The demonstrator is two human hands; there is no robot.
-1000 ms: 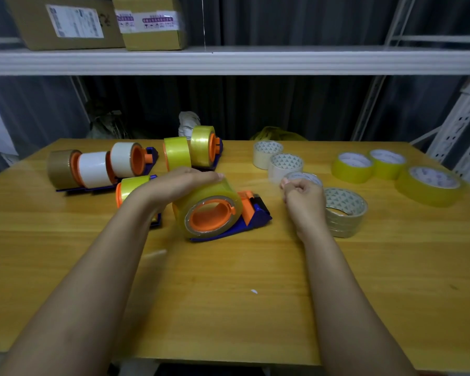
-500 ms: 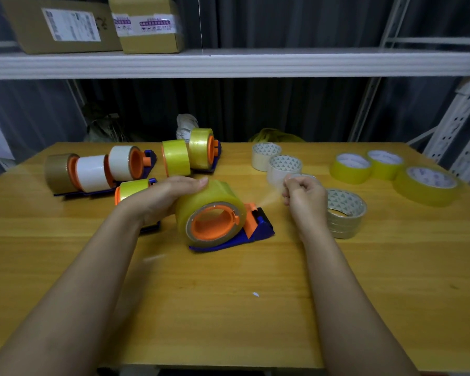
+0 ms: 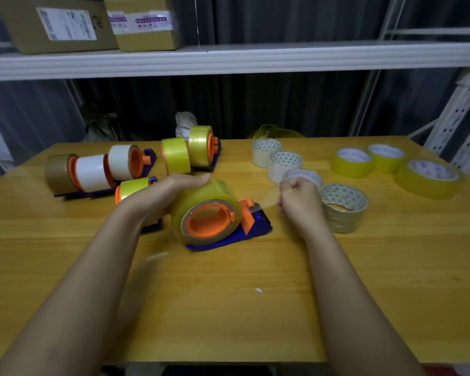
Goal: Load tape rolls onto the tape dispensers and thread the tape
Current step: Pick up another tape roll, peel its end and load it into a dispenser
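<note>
Threading step in hand; left hand [image 3: 171,194] lying flat-fingered on tape roll [image 3: 206,210] seated in dispenser [image 3: 244,232] mid-table [image 3: 228,308]; right hand [image 3: 299,202], right of dispenser, pinching clear tape end; next, judged: drawing strip down over cutter.

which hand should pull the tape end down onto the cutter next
Right. The right hand already pinches the clear tape end beside the dispenser; the left hand steadies the tape roll.

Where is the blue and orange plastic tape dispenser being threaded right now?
In the head view, the blue and orange tape dispenser sits mid-table between the left hand, resting on its yellowish clear tape roll, and the right hand.
</note>
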